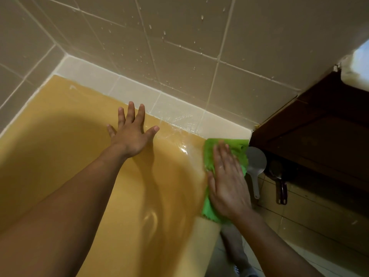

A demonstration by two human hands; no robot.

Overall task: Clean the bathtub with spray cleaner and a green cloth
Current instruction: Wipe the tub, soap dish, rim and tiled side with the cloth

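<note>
Pressing green cloth (223, 156) flat, right hand (227, 182) on bathtub (79, 120) rim.

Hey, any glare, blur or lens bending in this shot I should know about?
Head view: wet glare on the bathtub rim beside the green cloth; the right hand pressing the cloth is slightly motion-blurred, the left hand sharper; the bright opening at upper right is blown out; wall tile lines bow from the wide lens; the left arm shadows the tub.

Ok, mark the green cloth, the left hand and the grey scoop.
green cloth (210, 153): head view, its uncovered upper left part.
left hand (129, 137): head view, the back of the hand.
grey scoop (257, 160): head view, its round bowl.
</note>
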